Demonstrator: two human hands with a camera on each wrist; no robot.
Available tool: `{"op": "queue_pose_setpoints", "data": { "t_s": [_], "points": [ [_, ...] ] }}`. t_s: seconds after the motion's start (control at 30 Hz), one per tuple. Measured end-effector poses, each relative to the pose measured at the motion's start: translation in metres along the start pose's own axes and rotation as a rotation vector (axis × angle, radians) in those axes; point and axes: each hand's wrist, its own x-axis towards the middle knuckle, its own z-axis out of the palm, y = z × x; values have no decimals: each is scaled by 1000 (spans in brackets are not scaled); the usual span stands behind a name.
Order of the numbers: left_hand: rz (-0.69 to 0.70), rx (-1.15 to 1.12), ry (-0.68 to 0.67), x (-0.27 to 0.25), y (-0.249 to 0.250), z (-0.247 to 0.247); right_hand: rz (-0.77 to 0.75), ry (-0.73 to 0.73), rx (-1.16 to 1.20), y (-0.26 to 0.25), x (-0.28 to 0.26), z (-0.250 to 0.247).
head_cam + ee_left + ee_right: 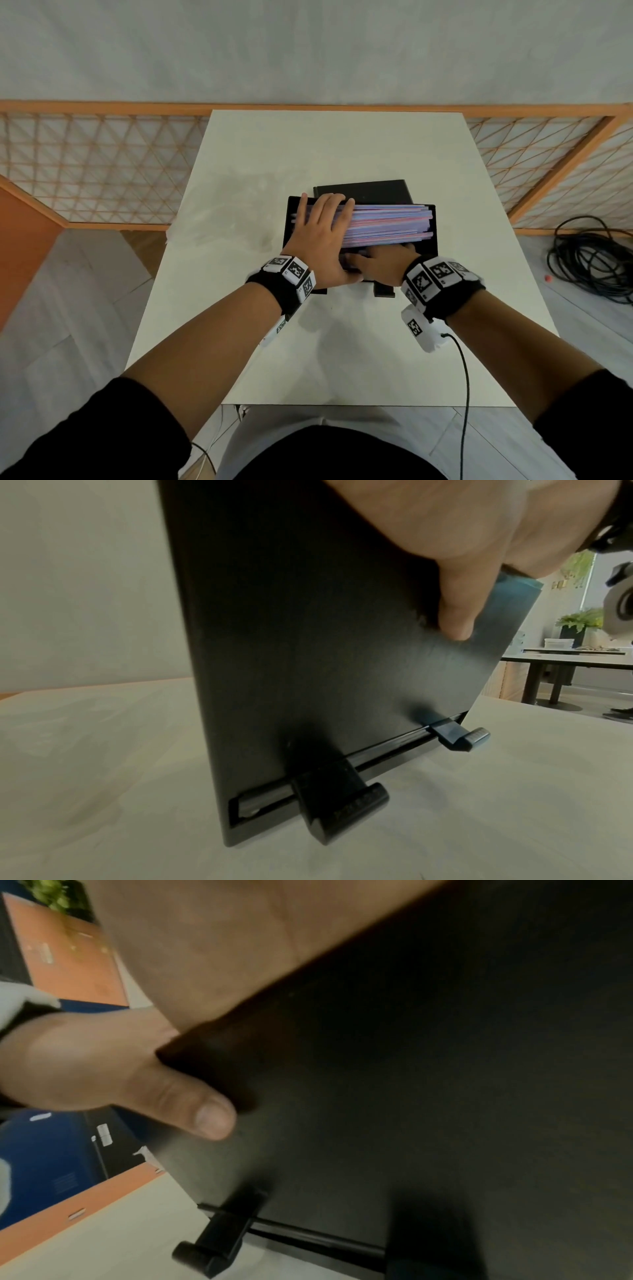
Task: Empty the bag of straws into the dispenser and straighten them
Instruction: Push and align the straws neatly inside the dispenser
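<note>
White table (260, 164); only overhead shows left hand (317, 236) flat on straws (387, 224); right hand (383, 262) unclear.

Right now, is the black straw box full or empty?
Full: pink and purple straws fill the open dispenser up to its rim, under the left hand.

Both bare forearms are reaching forward toward twelve o'clock, each wrist wearing a black band with white square-patterned marker blocks. The left hand (320, 236) is lying palm down with its fingers (331, 202) straight and spread, pointing to about one o'clock, while its thumb (457, 610) is pressing flat downward. The right hand (383, 262) is sitting lower, at the left hand's four o'clock, its fingers extending toward nine o'clock and tucking under the left palm.
</note>
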Motion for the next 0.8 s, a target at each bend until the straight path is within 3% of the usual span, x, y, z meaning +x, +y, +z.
{"op": "queue_pose_setpoints", "data": {
  "t_s": [0.23, 0.37, 0.53, 0.8],
  "points": [
    [-7, 1, -18, -1, 0, -1, 21, 49, 47, -6, 3, 1],
    [-10, -6, 0, 0, 1, 1, -35, 25, 228, -4, 0, 3],
    [-5, -6, 14, 1, 1, 0, -63, 42, 191, -8, -3, -2],
    [0, 24, -30, 1, -1, -2, -112, -46, 223, -21, -3, -14]
  ]
}}
